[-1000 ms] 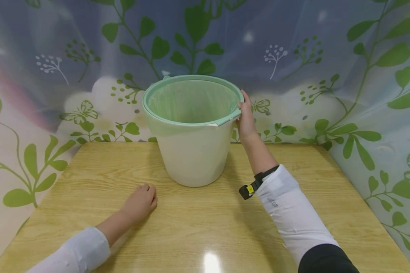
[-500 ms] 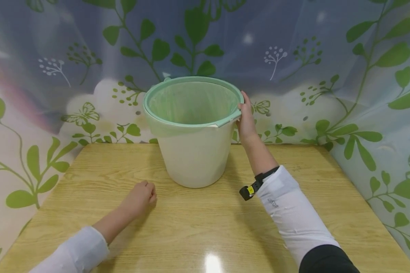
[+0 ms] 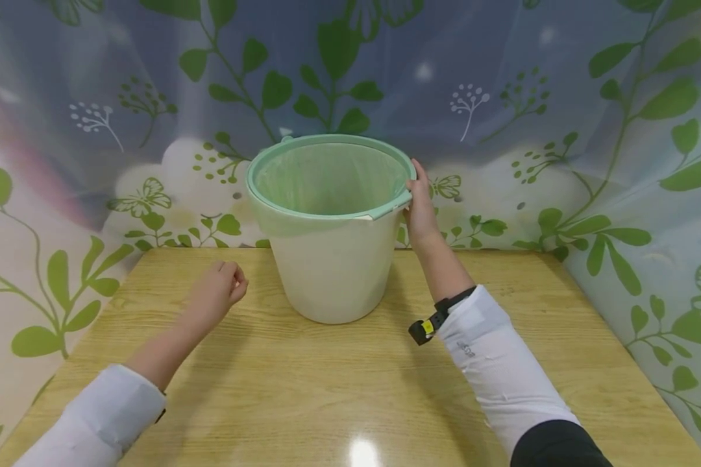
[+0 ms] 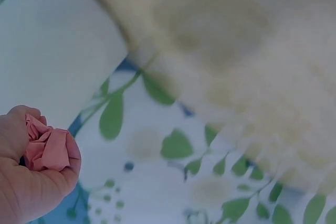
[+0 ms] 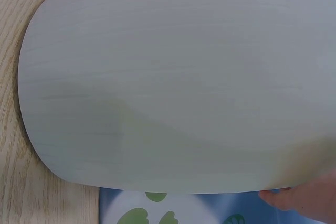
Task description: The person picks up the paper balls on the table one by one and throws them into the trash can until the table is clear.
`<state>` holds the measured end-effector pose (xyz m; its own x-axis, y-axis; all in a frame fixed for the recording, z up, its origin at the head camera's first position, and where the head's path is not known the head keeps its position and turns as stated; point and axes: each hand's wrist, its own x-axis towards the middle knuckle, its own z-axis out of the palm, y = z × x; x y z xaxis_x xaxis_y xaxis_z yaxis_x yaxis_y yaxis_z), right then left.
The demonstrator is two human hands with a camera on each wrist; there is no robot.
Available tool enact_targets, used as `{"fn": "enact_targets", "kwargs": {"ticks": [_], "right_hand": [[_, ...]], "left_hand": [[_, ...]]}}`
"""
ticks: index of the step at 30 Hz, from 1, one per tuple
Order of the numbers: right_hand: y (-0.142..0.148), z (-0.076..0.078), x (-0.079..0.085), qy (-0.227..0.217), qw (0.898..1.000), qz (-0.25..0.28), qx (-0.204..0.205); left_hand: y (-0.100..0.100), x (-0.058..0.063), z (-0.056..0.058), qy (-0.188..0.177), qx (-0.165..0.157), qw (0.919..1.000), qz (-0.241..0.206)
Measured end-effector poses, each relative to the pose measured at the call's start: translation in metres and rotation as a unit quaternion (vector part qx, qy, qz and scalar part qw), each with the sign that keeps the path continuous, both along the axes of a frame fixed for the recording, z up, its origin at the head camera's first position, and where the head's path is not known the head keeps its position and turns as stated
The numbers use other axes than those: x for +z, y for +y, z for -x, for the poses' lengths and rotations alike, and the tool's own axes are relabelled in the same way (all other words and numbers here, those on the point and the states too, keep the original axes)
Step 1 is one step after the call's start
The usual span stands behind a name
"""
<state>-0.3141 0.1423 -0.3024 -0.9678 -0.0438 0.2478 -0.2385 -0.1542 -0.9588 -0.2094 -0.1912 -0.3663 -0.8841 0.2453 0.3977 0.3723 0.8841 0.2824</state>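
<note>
A pale trash can (image 3: pixel 330 266) with a green rim stands upright on the wooden table, its mouth facing up. In the head view my right hand (image 3: pixel 422 214) grips its rim at the right side. The right wrist view is mostly filled by the can's side wall (image 5: pixel 173 87), with some fingers (image 5: pixel 294 199) at the lower right. My left hand (image 3: pixel 213 292) is raised above the table, left of the can and apart from it. In the left wrist view its curled fingers hold a crumpled pink piece, paper-like (image 4: pixel 50 148); the head view hides it.
The wooden table (image 3: pixel 327 383) extends around the can. A leaf-patterned curtain (image 3: pixel 502 130) hangs close behind the can and along both sides. A black wrist strap with a small device (image 3: pixel 425 327) sits on the right forearm.
My left hand has risen from low over the table and moved up and left, away from in front of the can. The right hand stays on the rim; the can has not moved.
</note>
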Motion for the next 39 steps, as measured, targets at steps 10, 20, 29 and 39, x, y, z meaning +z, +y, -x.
{"fn": "enact_targets", "kwargs": {"ticks": [10,20,29,39], "right_hand": [[0.0,0.0,0.0,0.004,1.0,0.005,-0.003],[-0.002,-0.001,0.001,0.005,1.0,0.004,0.0],[-0.002,0.0,0.0,0.001,1.0,0.0,-0.004],[-0.002,-0.001,0.001,-0.002,1.0,0.004,-0.007]], "left_hand": [[-0.009,0.068,0.009,-0.003,0.023,0.9997,-0.003],[-0.002,0.129,0.018,-0.023,0.035,0.999,-0.016],[0.019,0.169,0.036,0.034,0.012,0.9993,0.009],[0.05,0.199,0.063,-0.009,0.007,0.9999,-0.008]]}}
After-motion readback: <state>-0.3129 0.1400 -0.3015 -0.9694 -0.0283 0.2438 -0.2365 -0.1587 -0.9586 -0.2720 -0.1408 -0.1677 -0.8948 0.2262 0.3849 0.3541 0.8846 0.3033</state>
